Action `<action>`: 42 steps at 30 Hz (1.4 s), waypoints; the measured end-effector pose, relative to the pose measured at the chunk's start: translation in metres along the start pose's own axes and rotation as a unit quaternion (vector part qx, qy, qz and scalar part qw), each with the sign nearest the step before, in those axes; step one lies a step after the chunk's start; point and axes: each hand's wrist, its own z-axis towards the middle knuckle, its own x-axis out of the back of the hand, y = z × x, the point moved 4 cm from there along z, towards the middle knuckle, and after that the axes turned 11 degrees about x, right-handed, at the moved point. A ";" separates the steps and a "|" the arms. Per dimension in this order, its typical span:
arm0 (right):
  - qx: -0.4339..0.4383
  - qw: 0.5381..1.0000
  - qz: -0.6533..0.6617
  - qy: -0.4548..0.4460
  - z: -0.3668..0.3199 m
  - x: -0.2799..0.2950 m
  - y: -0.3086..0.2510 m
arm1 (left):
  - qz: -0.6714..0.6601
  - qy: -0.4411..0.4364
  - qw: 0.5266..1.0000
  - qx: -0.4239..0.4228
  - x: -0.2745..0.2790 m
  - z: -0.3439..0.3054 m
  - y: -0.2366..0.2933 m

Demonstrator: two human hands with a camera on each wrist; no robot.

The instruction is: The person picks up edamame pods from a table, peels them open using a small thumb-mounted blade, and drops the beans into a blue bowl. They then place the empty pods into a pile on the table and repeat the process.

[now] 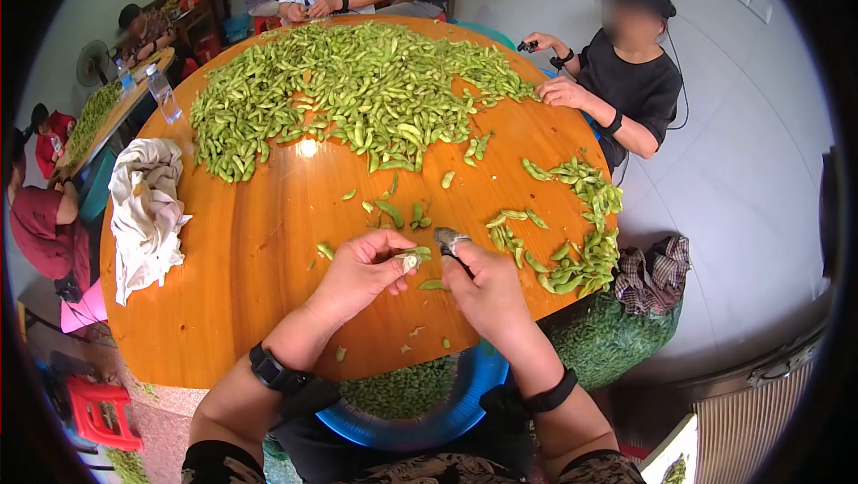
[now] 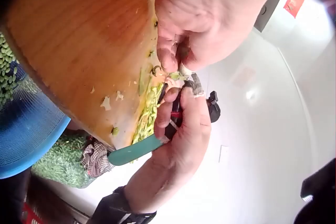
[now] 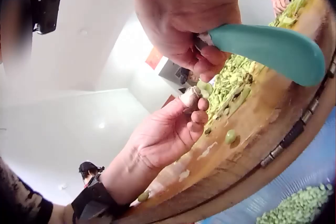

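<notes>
Pod, green [image 1: 422, 253], was pinched by fingers of the left hand [image 1: 362, 268] over the brown wooden table [image 1: 232, 305], presumably steadied for the right hand [image 1: 492, 292] at 3 o'clock, fingers clamped round a teal-handled tool [image 3: 273, 50]. Blue plastic basin [image 1: 487, 381], 6 o'clock, likely caught beans [image 3: 299, 205]. Wrist views showed that handle [image 2: 136, 149]; head view did not.

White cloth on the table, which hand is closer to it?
Left. The left hand, pinching a green soybean pod, is to the right of the white cloth; the right hand, gripping a teal-handled tool, is farther right.
</notes>
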 end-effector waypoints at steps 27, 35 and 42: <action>0.131 0.989 -0.074 -0.007 -0.009 -0.025 -0.011 | 0.018 0.043 0.998 -0.047 -0.011 -0.006 -0.003; -0.223 0.927 0.277 -0.123 -0.005 -0.002 0.011 | 0.167 -0.002 0.980 -0.112 -0.019 -0.014 0.011; 0.043 0.997 0.008 -0.071 -0.021 -0.020 0.000 | 0.090 0.040 0.995 0.026 -0.022 -0.005 -0.004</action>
